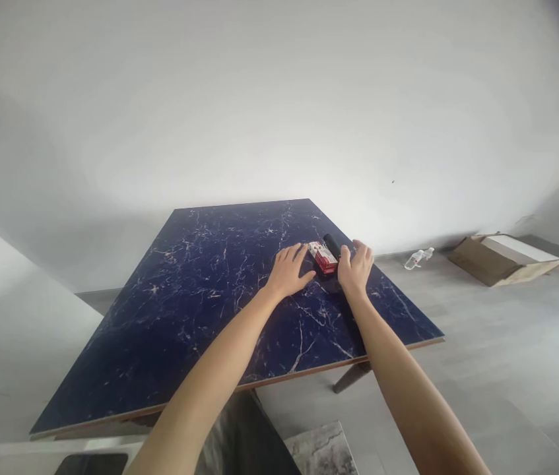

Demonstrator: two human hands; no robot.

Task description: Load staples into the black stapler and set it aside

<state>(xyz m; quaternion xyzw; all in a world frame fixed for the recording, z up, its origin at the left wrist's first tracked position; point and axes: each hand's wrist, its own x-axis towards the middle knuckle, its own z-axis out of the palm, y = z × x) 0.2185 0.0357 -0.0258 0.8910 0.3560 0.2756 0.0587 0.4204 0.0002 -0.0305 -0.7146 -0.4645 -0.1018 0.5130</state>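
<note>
A small red and white box (323,258) lies on the dark blue marbled table, between my two hands. Along its right side is a black, rounded, elongated object (331,243) whose kind I cannot make out. My left hand (286,270) rests palm down just left of the box, thumb spread from the fingers, fingertips close to the box's edge. On the other side, my right hand (355,267) is beside the black object, its thumb near or against it and its fingers apart. The near end of the black object is partly hidden by my right hand.
The blue table (160,316) has a thin brown front edge and stands near a pale wall. On the grey floor to the right are clear plastic bottles (415,259) and an open cardboard box (482,264). A stone-patterned slab (321,452) shows below the front edge.
</note>
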